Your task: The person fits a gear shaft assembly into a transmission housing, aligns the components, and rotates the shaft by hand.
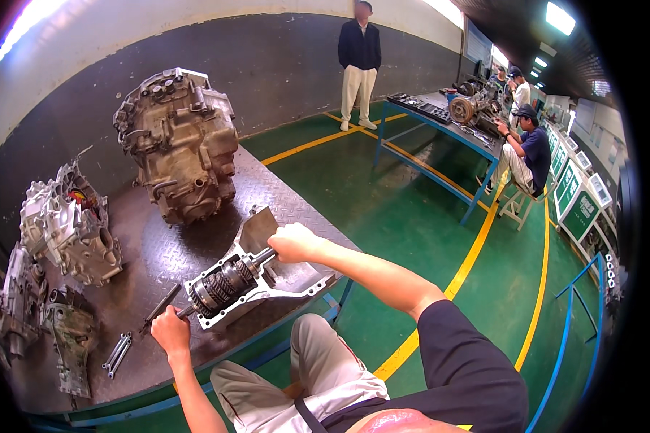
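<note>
A gear shaft (pixel 226 286) with several dark toothed gears sits in the open silver gearbox housing (pixel 285 291) near the table's front edge. My left hand (pixel 171 332) is closed round the shaft's left end. At the other end, my right hand (pixel 294 243) grips the bare steel shaft where it comes out toward the bell-shaped side of the housing. Beside my left hand lies a dark rod-like tool (pixel 163 302), and a few wrenches (pixel 118 353) rest on the metal tabletop (pixel 188 252). The undersides of the gears are hidden inside the housing.
A large brown gearbox (pixel 180 148) stands at the back of the table. Silver casings (pixel 72 224) and a dirty housing (pixel 70 335) crowd the left side. Beyond, a person (pixel 359 61) stands by the wall, and another sits at a blue-framed workbench (pixel 440 137).
</note>
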